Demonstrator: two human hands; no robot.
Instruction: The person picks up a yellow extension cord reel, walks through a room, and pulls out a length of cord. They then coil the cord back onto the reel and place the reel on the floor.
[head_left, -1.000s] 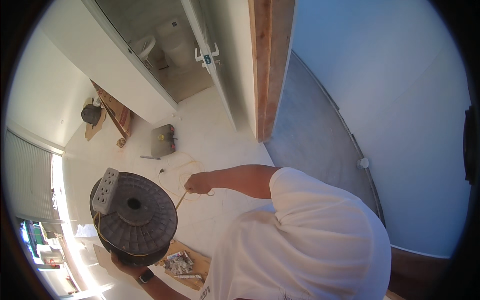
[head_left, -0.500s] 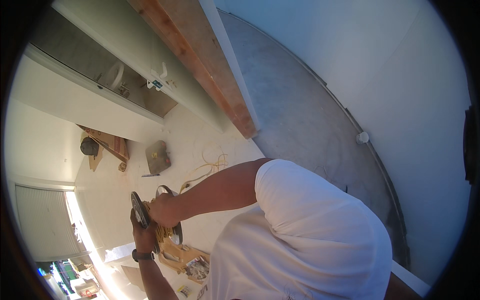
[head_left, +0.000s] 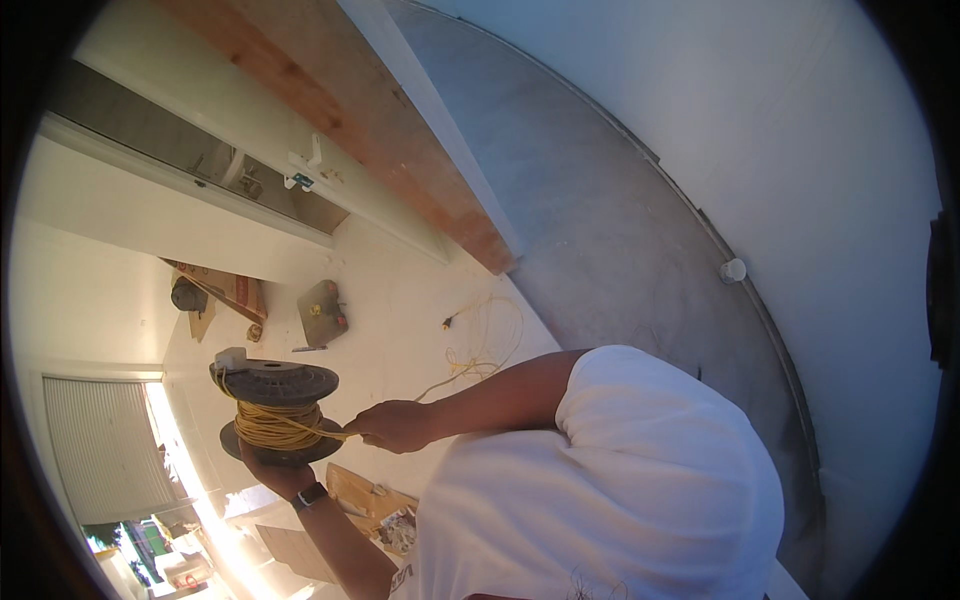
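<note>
My left hand [head_left: 273,474] grips a dark cord reel [head_left: 290,381] from underneath, its fingers mostly hidden below the lower flange. Yellow cord [head_left: 272,426] is wound in many turns between the two flanges. A whitish box-like piece [head_left: 231,358] sits at the upper flange's edge. To the right of the reel, my right hand [head_left: 393,427] is closed on the yellow cord, with a stretch of it running taut to the windings. Past that hand the cord leads to loose loops [head_left: 487,343] on the pale floor, near a dark plug [head_left: 447,322].
A dark case [head_left: 322,313] lies on the floor ahead, near cardboard [head_left: 228,287] and a round black item [head_left: 187,294]. A wooden board [head_left: 352,492] lies beyond my left forearm. At the upper left a wood-edged panel [head_left: 400,170] stands beside a white door with a handle [head_left: 315,150].
The reel has turned so its flanges lie nearly level. My right hand has moved off the reel to the right, drawing a length of cord with it.
</note>
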